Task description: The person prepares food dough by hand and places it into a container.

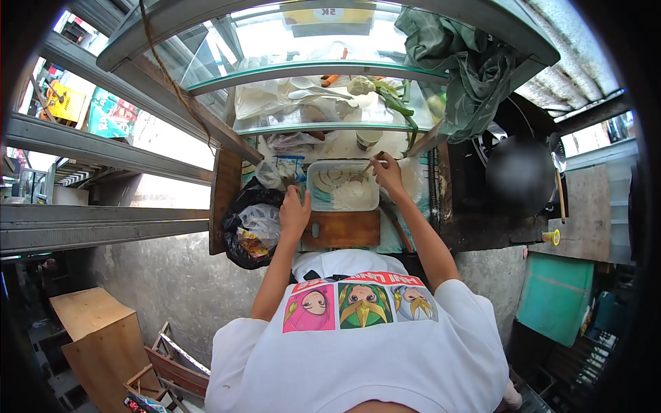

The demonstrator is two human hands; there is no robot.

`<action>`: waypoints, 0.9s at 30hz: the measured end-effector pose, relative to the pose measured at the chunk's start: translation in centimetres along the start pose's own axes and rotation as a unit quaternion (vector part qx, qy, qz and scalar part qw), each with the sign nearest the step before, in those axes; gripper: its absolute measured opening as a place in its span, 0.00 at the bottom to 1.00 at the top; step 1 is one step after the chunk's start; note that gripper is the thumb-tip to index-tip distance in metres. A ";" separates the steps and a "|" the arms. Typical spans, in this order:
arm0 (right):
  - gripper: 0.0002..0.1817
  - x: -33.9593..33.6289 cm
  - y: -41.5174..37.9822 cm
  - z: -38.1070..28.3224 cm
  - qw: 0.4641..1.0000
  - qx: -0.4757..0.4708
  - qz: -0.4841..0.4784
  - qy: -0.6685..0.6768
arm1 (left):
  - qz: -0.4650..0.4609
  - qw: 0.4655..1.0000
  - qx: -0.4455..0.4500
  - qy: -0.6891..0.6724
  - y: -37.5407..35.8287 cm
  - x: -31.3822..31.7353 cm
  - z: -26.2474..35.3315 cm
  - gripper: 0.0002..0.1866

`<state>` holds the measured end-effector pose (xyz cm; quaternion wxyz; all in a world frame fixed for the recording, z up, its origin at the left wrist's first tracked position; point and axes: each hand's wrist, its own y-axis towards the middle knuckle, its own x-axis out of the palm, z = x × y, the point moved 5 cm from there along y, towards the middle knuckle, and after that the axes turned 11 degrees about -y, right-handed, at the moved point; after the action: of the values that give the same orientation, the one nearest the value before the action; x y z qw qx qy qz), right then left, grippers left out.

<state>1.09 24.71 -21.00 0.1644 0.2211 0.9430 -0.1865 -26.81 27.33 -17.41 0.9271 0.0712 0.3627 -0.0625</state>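
A rectangular clear plastic tub lies in front of me, with white flour-like powder heaped on its right side. My right hand is over the tub's right edge, fingers pinched on a thin utensil that looks like a spoon and points down to the powder. By the tub's left edge, my left hand has its fingers curled together; what they hold, if anything, I cannot make out. Just beyond them is a clear plastic bag. Nearest to me sits a wooden cutting board.
A black bin bag hangs at the left. Behind the tub stand a paper cup and a glass shelf with vegetables. At the right is a stove with a pan, partly blurred. A green cloth hangs from the frame.
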 end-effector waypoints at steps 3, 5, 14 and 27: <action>0.09 0.9 -0.9 -1.9 0.974 -0.187 0.046 -0.118 | -0.079 0.996 -0.024 -0.017 0.6 1.3 -1.0 0.13; 0.07 1.6 -4.2 -5.2 0.896 -0.393 -0.041 -0.204 | -0.081 0.996 -0.024 -0.031 0.9 1.8 -1.4 0.12; 0.06 -0.7 -10.4 -5.9 0.855 -0.415 -0.094 -0.295 | -0.074 0.984 -0.058 -0.148 1.1 2.6 -2.5 0.09; 0.06 0.6 -11.4 -3.1 0.863 -0.437 -0.091 -0.237 | -0.085 0.982 -0.075 -0.153 1.3 2.8 -2.8 0.08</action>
<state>-5.56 16.71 -15.35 0.4448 -0.0112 0.8766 0.1832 -26.44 28.88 -21.24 0.9658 -0.0403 0.2248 -0.1232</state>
